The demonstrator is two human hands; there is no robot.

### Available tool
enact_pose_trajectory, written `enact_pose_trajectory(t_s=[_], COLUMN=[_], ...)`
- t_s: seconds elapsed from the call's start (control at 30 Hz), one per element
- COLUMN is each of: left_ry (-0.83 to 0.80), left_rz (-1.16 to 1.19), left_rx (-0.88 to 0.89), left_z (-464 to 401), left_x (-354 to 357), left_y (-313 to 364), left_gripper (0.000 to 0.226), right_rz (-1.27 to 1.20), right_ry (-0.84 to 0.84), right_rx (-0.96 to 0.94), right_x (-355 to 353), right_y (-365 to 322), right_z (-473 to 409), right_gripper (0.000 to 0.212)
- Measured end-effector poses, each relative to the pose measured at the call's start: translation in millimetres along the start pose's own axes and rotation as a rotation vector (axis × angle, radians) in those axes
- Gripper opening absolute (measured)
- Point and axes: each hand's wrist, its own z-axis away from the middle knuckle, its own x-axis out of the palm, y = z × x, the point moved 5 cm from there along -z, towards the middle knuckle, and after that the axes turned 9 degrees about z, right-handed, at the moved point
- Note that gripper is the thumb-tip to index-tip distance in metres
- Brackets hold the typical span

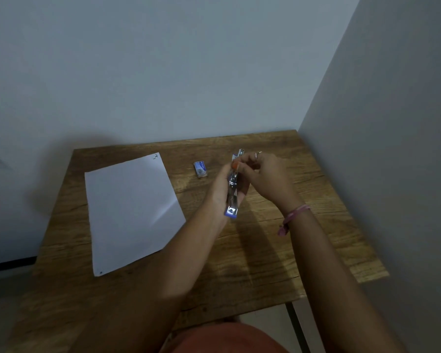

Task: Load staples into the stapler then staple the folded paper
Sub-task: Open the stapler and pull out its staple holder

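Note:
A small metal stapler (232,197) with a blue end is held above the wooden table (278,250), gripped from the left by my left hand (220,189). My right hand (265,177) pinches at the stapler's far upper end, where a thin metal part sticks up; what the fingertips hold is too small to tell. A small staple box (200,169) lies on the table just left of the hands. A white paper sheet (131,210) with a faint crease lies flat on the left part of the table.
The table stands in a corner, with a wall behind it and another along its right edge. A pink band circles my right wrist (294,215), and a ring is on that hand. An orange garment shows at the bottom.

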Motion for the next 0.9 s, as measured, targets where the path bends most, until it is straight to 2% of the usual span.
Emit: enact_pose_trajectory(t_s=[0.23, 0.37, 0.47, 0.57, 0.8, 0.9], left_ry=[0.005, 0.014, 0.058, 0.082, 0.209, 0.253], left_rz=[0.035, 0.028, -0.028, -0.063, -0.166, -0.214], left_rx=[-0.031, -0.041, -0.011, 0.025, 0.087, 0.104], left_z=[0, -3, -8, -8, -5, -4], left_x=[5, 5, 0, -3, -11, -15], left_y=[3, 5, 4, 3, 7, 10], left_gripper=[0.016, 0.014, 0.013, 0.011, 0.017, 0.029], right_rz=[-0.169, -0.030, 0.129, 0.200, 0.259, 0.317], right_ry=[0.042, 0.100, -0.031, -0.140, -0.053, -0.071], right_rx=[0.107, 0.086, 0.051, 0.063, 0.078, 0.024], right_x=[3, 2, 8, 13, 21, 32], right_y=[4, 4, 2, 0, -8, -16], right_z=[0, 0, -2, -2, 6, 13], right_gripper=[0.011, 0.010, 0.015, 0.008, 0.012, 0.016])
